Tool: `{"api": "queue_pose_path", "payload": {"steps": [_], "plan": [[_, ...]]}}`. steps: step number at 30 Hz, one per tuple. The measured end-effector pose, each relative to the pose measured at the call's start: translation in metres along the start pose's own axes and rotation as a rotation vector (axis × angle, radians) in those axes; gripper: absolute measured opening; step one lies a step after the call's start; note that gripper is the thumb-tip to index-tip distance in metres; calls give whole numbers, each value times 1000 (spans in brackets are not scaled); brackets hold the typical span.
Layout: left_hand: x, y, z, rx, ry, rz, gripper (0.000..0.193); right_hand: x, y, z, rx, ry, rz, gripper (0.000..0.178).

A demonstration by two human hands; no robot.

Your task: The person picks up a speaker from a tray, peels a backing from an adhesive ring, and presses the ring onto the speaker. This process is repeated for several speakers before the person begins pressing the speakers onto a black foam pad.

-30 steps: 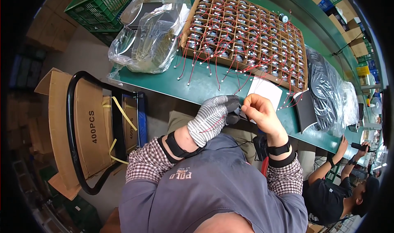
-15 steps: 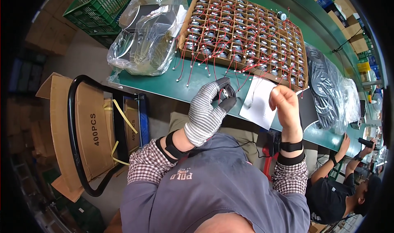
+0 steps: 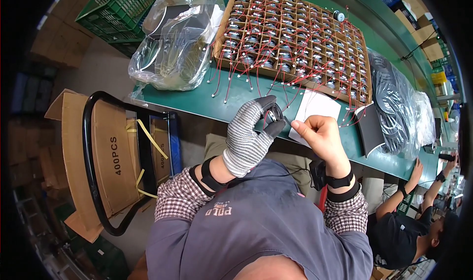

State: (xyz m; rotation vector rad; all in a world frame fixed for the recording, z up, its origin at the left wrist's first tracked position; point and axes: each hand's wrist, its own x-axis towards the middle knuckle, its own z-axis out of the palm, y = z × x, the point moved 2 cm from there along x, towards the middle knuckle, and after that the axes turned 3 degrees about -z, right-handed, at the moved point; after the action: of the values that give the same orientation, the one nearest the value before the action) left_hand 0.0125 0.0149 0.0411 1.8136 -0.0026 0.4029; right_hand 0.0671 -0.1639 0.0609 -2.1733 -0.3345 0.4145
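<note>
My left hand point(image 3: 250, 134), in a striped glove with dark fingertips, is closed around a small round speaker point(image 3: 274, 113) with a black rim. It holds the speaker tilted above the table's near edge. My bare right hand point(image 3: 320, 134) is close by on the right, its fingers curled and its thumb pointing at the speaker. A small dark sliver shows by the thumb tip; what it is, I cannot make out. Beyond both hands, a cardboard divider box point(image 3: 231, 65) holds rows of similar speakers with red wires and white plugs, some hanging over its front side.
A white sheet point(image 3: 322, 105) lies on the green table point(image 3: 192, 102). A clear bag point(image 3: 172, 43) is left of the box; black round pieces in plastic point(image 3: 396, 112) and a black sheet point(image 3: 368, 132) lie right. One speaker point(image 3: 338, 16) rests behind. A co-worker point(image 3: 406, 235) sits at right.
My right hand has moved left and down toward the speaker, from over the white sheet's right edge. My left hand keeps the speaker in nearly the same place, turned slightly.
</note>
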Motion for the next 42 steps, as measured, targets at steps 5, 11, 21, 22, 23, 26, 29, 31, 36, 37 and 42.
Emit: {"api": "queue_pose_path", "payload": {"steps": [5, 11, 21, 22, 23, 26, 29, 31, 36, 37, 42], "plan": [[0, 5, -1, 76, 10, 154, 45, 5, 4, 6, 171, 19, 40, 39], [-1, -3, -1, -7, 0, 66, 45, 3, 3, 7, 136, -48, 61, 33], [10, -32, 0, -997, -22, -601, 38, -15, -1, -14, 367, -117, -35, 19], [10, -33, -1, -992, -21, -600, 38, -17, -4, -18, 357, -138, -94, 19], [10, -34, -1, -1036, -33, -625, 35, -19, -6, -21, 348, -159, -153, 18], [13, -35, -1, -1121, -69, -665, 31, -17, 1, -28, 341, -162, -186, 17], [10, -30, 1, -1213, -133, -690, 31, -11, 12, -30, 343, -136, -128, 17], [8, -26, 2, -1149, -149, -676, 32, -8, 18, -29, 333, -125, -83, 17], [8, -13, 2, -1026, -215, -640, 36, 3, 18, -32, 313, -96, -34, 17], [8, -11, 2, -1026, -234, -635, 38, 5, 18, -32, 313, -92, -32, 17], [4, -7, 4, -1328, -340, -754, 37, 17, 14, -30, 211, -58, -93, 17]]}}
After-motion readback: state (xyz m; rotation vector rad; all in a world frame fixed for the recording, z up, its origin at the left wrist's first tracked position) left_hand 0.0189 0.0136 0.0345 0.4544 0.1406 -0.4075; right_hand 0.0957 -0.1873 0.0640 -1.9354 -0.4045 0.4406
